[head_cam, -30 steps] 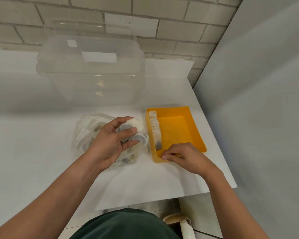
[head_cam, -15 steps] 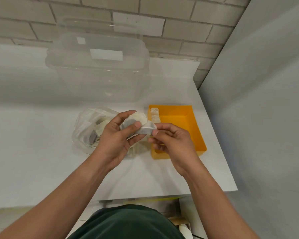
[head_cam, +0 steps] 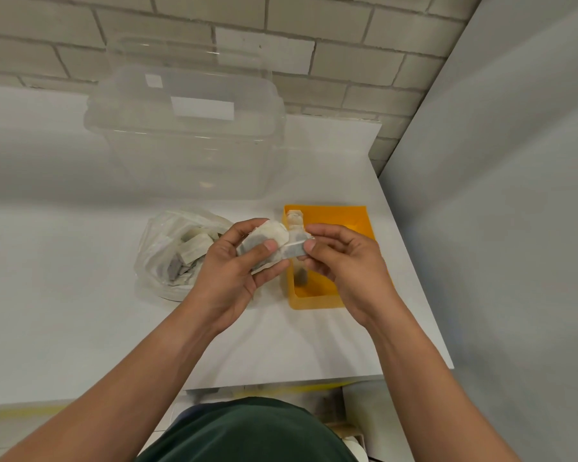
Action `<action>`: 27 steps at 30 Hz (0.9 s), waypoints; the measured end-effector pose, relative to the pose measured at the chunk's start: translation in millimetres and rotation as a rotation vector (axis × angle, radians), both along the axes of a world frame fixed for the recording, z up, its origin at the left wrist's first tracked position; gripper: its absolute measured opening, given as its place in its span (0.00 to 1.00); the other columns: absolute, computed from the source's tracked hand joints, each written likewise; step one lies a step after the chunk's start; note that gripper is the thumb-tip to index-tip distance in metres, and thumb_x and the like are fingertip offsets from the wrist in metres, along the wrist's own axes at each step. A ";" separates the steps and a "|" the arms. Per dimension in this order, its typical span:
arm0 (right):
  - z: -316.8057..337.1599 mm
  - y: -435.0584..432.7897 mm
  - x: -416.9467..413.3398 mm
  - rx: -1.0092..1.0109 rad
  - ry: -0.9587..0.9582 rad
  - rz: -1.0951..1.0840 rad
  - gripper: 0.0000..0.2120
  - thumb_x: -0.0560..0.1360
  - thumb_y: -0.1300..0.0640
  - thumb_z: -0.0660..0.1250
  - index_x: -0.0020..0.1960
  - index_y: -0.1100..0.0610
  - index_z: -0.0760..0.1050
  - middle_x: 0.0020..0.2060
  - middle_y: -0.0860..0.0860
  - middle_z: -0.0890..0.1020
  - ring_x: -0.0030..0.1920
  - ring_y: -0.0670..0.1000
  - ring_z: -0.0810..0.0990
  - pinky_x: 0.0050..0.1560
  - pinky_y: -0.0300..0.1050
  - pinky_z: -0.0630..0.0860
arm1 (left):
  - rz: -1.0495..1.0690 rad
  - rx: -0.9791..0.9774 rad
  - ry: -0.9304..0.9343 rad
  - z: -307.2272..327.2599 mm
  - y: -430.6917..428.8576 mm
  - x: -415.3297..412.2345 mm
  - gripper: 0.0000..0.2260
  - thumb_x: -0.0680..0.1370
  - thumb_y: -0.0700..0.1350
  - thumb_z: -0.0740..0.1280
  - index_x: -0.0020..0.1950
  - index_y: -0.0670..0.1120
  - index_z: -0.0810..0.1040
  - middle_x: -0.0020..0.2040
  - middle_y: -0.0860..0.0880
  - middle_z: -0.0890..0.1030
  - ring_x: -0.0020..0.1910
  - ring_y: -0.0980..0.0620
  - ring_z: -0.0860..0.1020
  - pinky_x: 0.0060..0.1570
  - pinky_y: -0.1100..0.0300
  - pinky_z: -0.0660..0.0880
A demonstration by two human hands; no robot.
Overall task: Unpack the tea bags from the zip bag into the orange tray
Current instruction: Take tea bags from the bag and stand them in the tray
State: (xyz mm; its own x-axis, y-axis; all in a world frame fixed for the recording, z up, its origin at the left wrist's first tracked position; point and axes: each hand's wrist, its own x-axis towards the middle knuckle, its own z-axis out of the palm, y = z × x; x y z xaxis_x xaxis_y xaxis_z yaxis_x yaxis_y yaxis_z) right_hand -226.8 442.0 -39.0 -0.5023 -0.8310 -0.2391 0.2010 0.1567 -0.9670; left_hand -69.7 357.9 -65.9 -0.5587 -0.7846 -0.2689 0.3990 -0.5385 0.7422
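White table [head_cam: 64, 295] is carrying everything. A large clear bin [head_cam: 184, 135] is sitting at the back against the brick wall, out of the working area.

Zip bag [head_cam: 171, 258] is lying slumped and open just left of the hands, more tea bags showing through it. It seems placed there so the left hand can reach in easily.

Orange tray [head_cam: 357, 221] is standing just right of the zip bag, near the table's right edge, partly hidden by the right hand. A row of tea bags [head_cam: 296, 218] is standing along its left wall, probably to leave room for more.

Left hand [head_cam: 234, 271] is curling round a bundle of tea bags [head_cam: 267, 238], thumb pressing on top – likely acting as a supply.

Right hand [head_cam: 344, 261] is pinching a single tea bag [head_cam: 294, 251] between thumb and fingertips, apparently peeling it off the bundle – directly above the tray's left side, so the drop should be short.
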 end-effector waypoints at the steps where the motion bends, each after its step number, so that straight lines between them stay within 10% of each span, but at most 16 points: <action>1: 0.1 -0.5 -0.4 -0.007 0.035 -0.017 0.11 0.76 0.66 0.74 0.57 0.57 0.83 0.46 0.55 0.88 0.47 0.55 0.87 0.54 0.50 0.83 | -0.002 -0.002 -0.001 0.0 -0.9 -0.5 0.16 0.76 0.35 0.71 0.62 0.45 0.80 0.59 0.42 0.81 0.54 0.45 0.86 0.49 0.53 0.85; 15: 32.3 -6.7 -8.9 -0.014 0.831 0.019 0.06 0.76 0.58 0.75 0.50 0.49 0.86 0.42 0.38 0.86 0.43 0.38 0.84 0.48 0.33 0.80 | -0.002 0.061 0.027 -2.2 -11.6 -3.4 0.13 0.80 0.33 0.68 0.63 0.44 0.80 0.59 0.44 0.83 0.54 0.46 0.86 0.47 0.53 0.85; 27: 65.2 -16.8 -8.5 -0.038 0.970 0.009 0.07 0.77 0.57 0.74 0.50 0.46 0.86 0.43 0.36 0.86 0.45 0.38 0.84 0.49 0.32 0.80 | -0.081 0.129 0.040 8.2 -23.7 2.8 0.14 0.82 0.35 0.66 0.68 0.42 0.77 0.60 0.40 0.85 0.56 0.40 0.86 0.50 0.51 0.85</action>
State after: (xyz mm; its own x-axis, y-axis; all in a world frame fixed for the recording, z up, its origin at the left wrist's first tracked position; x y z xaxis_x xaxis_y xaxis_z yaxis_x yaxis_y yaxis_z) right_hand -235.3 425.2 26.2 -0.4606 -0.8344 0.3027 -0.6874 0.1197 -0.7163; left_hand -66.9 334.1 -57.7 -0.6311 -0.6968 -0.3409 0.3780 -0.6600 0.6493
